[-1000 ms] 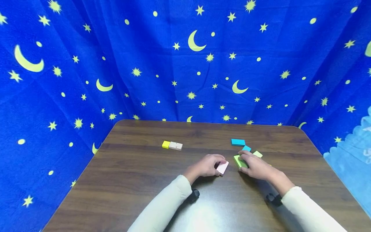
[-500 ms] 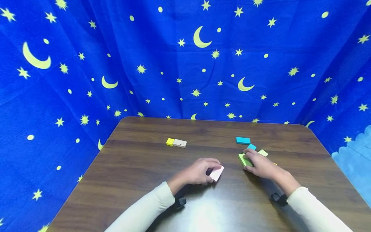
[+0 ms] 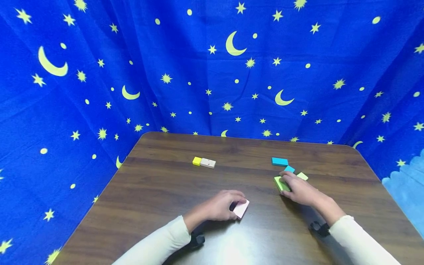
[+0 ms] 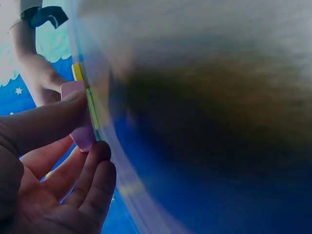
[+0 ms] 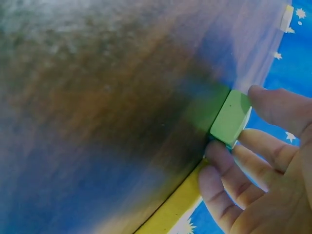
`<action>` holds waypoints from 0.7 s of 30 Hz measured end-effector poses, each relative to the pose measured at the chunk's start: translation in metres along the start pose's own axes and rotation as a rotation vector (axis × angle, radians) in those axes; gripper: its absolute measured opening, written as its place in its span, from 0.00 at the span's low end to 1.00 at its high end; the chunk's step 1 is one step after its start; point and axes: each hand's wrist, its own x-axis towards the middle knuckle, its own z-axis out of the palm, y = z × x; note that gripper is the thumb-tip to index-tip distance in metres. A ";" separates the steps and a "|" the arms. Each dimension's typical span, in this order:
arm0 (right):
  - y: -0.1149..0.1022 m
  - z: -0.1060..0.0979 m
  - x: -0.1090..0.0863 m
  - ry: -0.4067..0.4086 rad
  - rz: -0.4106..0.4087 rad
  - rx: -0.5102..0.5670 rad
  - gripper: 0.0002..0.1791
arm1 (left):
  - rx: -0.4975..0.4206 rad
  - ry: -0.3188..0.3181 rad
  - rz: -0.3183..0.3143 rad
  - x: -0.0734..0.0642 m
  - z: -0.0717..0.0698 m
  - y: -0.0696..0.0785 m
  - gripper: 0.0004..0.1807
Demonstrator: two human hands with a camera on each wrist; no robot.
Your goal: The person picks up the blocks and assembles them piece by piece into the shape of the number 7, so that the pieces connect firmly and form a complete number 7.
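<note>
At a glossy wood-grain table (image 3: 152, 191), the left hand (image 3: 218, 207) pinched a smooth pink slab (image 3: 242, 209); at two o'clock from it, the right hand (image 3: 302, 190) gripped a flat green block (image 3: 279, 183). Farther, at eleven o'clock, lay a speckled oblong (image 3: 208, 163); behind hung starry blue cloth (image 3: 195, 66).

Pink block (image 3: 241, 209): part covered by left hand (image 3: 220, 206), head view. Green block (image 3: 281, 184): part covered by right hand (image 3: 300, 190), same view. Yellow block (image 5: 175, 204): cut by lower edge, right wrist view. Sleeves (image 3: 159, 241): cut by head view's bottom edge. Speckled block (image 3: 208, 163): marks too small to identify. Table (image 4: 219, 92): blurred, both wrist views.
</note>
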 end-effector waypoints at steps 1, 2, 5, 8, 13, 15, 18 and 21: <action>0.001 0.001 0.000 0.007 -0.002 -0.001 0.18 | 0.011 0.003 0.000 -0.002 0.001 0.000 0.29; 0.001 0.001 -0.001 0.011 -0.004 0.000 0.18 | 0.022 0.004 0.002 -0.004 0.002 0.000 0.29; 0.002 0.002 -0.002 0.029 -0.018 -0.004 0.18 | 0.068 -0.005 0.001 -0.011 0.006 0.000 0.28; 0.002 0.004 -0.003 0.044 -0.029 -0.008 0.18 | 0.120 -0.006 0.015 -0.015 0.010 0.000 0.28; 0.001 0.004 -0.004 0.069 -0.033 -0.017 0.20 | 0.153 -0.002 0.028 -0.020 0.011 -0.001 0.29; 0.000 0.004 -0.004 0.063 -0.028 -0.014 0.21 | 0.138 -0.004 0.042 -0.021 0.010 -0.002 0.27; -0.001 0.004 -0.005 0.049 -0.025 -0.013 0.21 | 0.120 -0.002 0.065 -0.024 0.009 -0.005 0.23; -0.001 0.003 -0.006 0.044 -0.030 -0.022 0.21 | 0.109 0.001 0.079 -0.025 0.009 -0.007 0.18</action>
